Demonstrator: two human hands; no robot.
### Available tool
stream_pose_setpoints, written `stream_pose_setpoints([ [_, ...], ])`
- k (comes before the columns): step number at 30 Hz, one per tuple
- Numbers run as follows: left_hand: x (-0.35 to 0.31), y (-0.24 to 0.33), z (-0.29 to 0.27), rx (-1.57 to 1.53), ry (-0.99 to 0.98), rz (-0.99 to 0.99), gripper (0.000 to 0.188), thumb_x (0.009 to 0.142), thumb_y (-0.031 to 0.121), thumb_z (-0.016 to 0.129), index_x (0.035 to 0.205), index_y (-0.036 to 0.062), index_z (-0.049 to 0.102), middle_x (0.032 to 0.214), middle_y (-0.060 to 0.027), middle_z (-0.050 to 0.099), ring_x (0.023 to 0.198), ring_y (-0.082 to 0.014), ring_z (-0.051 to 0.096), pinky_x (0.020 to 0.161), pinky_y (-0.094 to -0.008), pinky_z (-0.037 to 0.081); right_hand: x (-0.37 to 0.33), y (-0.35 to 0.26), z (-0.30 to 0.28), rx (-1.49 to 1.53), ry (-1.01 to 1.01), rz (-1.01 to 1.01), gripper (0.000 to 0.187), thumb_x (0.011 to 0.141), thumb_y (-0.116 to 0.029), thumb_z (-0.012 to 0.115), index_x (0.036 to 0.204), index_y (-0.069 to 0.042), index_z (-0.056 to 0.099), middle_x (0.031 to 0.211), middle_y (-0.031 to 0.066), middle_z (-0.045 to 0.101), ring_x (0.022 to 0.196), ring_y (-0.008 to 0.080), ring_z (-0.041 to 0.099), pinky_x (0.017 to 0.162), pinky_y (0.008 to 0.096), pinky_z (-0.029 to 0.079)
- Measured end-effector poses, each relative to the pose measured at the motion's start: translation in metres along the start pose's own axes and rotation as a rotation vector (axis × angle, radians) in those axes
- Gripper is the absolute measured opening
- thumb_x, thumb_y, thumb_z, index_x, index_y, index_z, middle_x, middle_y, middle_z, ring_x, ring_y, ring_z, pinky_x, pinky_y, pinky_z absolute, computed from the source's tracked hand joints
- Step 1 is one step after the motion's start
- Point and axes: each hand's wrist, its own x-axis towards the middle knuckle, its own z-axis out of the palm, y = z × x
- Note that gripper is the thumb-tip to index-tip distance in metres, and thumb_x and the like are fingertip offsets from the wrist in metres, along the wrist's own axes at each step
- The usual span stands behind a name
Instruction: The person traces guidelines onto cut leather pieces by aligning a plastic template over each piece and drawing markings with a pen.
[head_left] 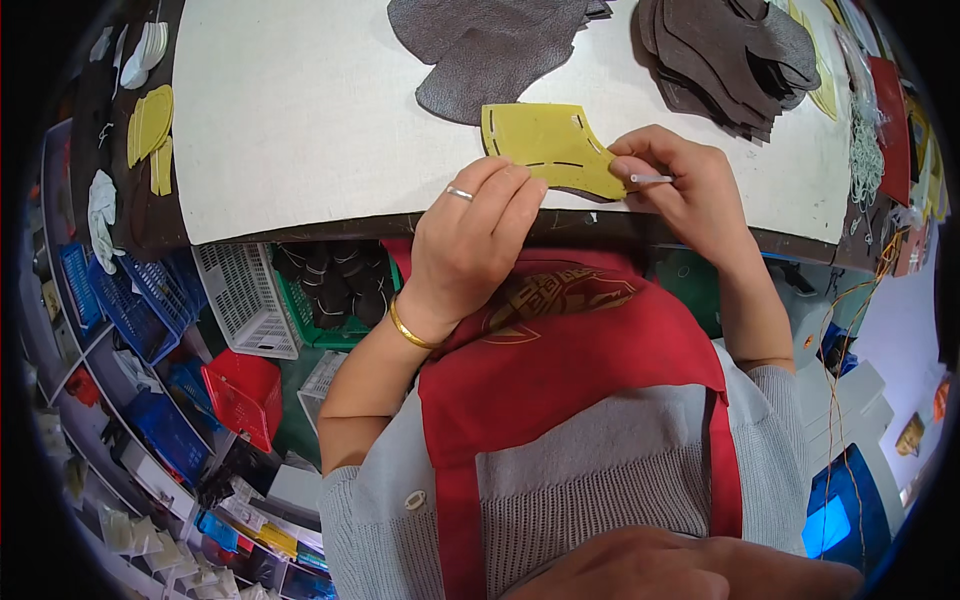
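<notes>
A yellow template (540, 135) with dashed slots and curved edges lies near the table's front edge. Under its lower edge shows a strip of dark brown leather. My left hand (475, 225), with a ring and a bracelet, has its fingers closed on the template's lower left edge; the thumb is hidden. At the template's right end, my right hand (690, 185) grips a slim whitish pen (652, 179), its fingers also touching the template's corner. Just beyond the template, several dark leather pieces (490, 65) lie loosely overlapped.
A stack of dark leather pieces (725, 60) sits at the far right of the white tabletop (300, 120). More yellow templates (151, 125) lie at the left edge. Below are a red basket (245, 398), a pale crate (240, 300) and cords (835, 370).
</notes>
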Motion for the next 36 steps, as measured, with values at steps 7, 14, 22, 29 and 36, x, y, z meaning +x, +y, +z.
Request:
stream_pose_setpoints([
  [7, 0.009, 0.006, -0.006, 0.082, -0.073, 0.038, 0.028, 0.082, 0.006, 0.066, 0.109, 0.0014, 0.067, 0.108, -0.0103, 0.065, 0.099, -0.0266, 0.067, 0.078, -0.0333, 0.06, -0.001, -0.004, 0.001, -0.297, 0.011, -0.099, 0.019, 0.095, -0.018, 0.069, 0.107, -0.003, 0.07, 0.081, 0.0086, 0.073, 0.072, 0.0143, 0.072, 0.064, 0.028, 0.055],
  [14, 0.02, 0.011, -0.01, 0.26, -0.269, 0.075, 0.041, 0.08, 0.011, 0.067, 0.121, 0.0123, 0.068, 0.102, -0.0032, 0.062, 0.089, -0.0191, 0.063, 0.065, -0.0266, 0.056, -0.006, 0.002, -0.023, -0.16, 0.034, 0.092, 0.019, 0.089, -0.02, 0.074, 0.101, -0.005, 0.071, 0.08, 0.0104, 0.074, 0.07, 0.0206, 0.072, 0.063, 0.0325, 0.053],
  [22, 0.027, 0.021, -0.011, 0.31, -0.361, 0.128, 0.047, 0.083, 0.011, 0.065, 0.13, 0.0177, 0.067, 0.095, -0.0036, 0.055, 0.086, -0.0206, 0.059, 0.065, -0.0277, 0.055, -0.017, 0.011, -0.011, -0.475, 0.27, -0.243, 0.016, 0.088, -0.02, 0.075, 0.097, -0.008, 0.069, 0.086, 0.0075, 0.072, 0.076, 0.026, 0.07, 0.066, 0.034, 0.054],
  [29, 0.023, 0.039, 0.003, 0.291, -0.323, 0.127, 0.041, 0.084, 0.01, 0.059, 0.121, -0.0051, 0.066, 0.11, -0.0143, 0.062, 0.097, -0.0284, 0.061, 0.086, -0.0356, 0.055, 0.011, -0.02, -0.025, -0.454, 0.337, -0.53, 0.01, 0.09, -0.017, 0.063, 0.095, -0.009, 0.068, 0.092, 0.0054, 0.07, 0.08, 0.0295, 0.066, 0.066, 0.0386, 0.052],
  [36, 0.01, 0.038, 0.013, 0.222, -0.203, 0.138, 0.046, 0.087, 0.025, 0.054, 0.125, 0.0026, 0.068, 0.119, -0.0186, 0.063, 0.106, -0.0389, 0.064, 0.092, -0.0466, 0.056, 0.059, -0.049, 0.024, -0.337, -0.244, -0.508, 0.027, 0.1, -0.033, 0.061, 0.092, -0.007, 0.065, 0.073, 0.0112, 0.065, 0.066, 0.03, 0.065, 0.061, 0.0376, 0.05],
])
